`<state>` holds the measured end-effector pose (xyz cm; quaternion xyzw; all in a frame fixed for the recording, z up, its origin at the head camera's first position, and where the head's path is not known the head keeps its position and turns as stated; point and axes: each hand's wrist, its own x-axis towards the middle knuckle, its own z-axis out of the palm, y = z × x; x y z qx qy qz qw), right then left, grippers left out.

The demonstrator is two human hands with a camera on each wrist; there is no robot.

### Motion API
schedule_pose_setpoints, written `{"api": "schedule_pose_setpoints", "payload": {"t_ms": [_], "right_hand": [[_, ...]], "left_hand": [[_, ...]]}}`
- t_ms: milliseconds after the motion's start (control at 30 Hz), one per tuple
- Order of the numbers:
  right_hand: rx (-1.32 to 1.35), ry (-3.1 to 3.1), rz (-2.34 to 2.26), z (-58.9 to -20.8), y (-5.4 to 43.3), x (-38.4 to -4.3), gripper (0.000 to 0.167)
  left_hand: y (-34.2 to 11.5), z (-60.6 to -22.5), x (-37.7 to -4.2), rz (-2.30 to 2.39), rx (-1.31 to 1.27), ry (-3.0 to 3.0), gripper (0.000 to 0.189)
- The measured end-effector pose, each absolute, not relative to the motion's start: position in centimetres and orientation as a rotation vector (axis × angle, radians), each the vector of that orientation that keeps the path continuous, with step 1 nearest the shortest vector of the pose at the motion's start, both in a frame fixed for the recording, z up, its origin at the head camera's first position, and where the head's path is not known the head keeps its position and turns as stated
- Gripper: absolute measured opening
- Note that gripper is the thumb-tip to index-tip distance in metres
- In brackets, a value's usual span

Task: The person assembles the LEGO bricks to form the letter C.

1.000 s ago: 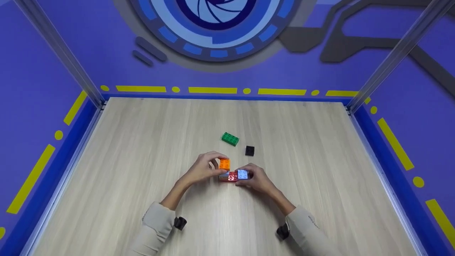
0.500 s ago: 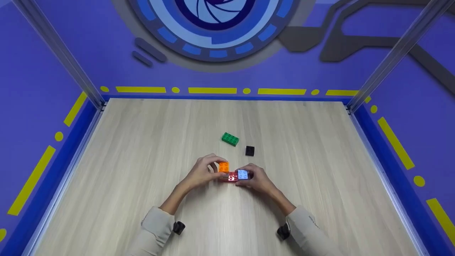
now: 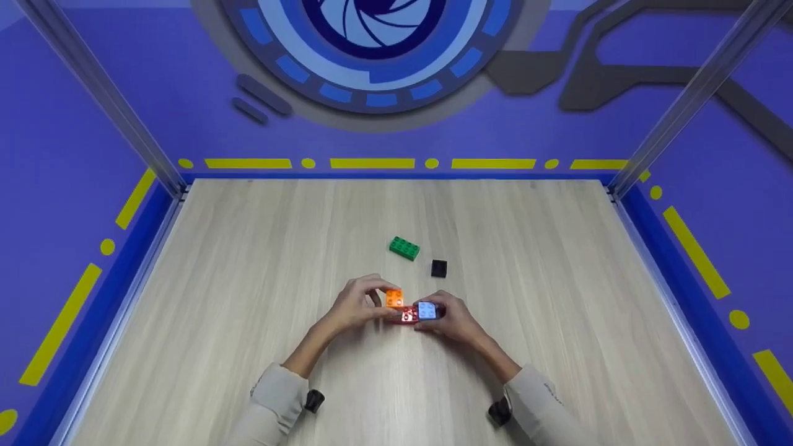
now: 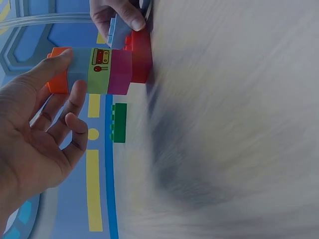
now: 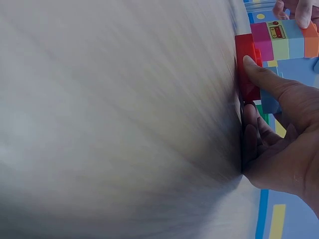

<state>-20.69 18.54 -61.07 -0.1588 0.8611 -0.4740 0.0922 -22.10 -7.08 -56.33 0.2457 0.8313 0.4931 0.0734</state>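
Head view: left hand (image 3: 358, 303) pinches orange-topped brick tower (image 3: 394, 298) over nine-o'clock end of red base brick (image 3: 409, 315); right hand (image 3: 457, 318) grips three-o'clock end, presumably bracing.

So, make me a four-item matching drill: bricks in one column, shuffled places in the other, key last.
1 orange brick
2 magenta brick
3 red brick
4 dark green brick

A touching the right hand
B on the table, untouched
C highest of all
D directly below the printed lime brick

Pairs: 1-C, 2-D, 3-A, 4-B
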Motion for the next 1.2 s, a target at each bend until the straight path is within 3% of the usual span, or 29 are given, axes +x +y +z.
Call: {"api": "schedule_pose_setpoints", "payload": {"t_ms": [700, 1200], "right_hand": [[-0.445, 2.566, -1.376, -60.9, 18.3, -20.6, 0.040], [-0.426, 2.539, -1.380, -61.1, 18.4, -20.6, 0.040]], "left_hand": [[-6.7, -56.4, -21.4, 1.482, 0.662, 2.499, 0.038], [-6.5, -59.3, -20.4, 1.546, 0.637, 2.520, 0.044]]}}
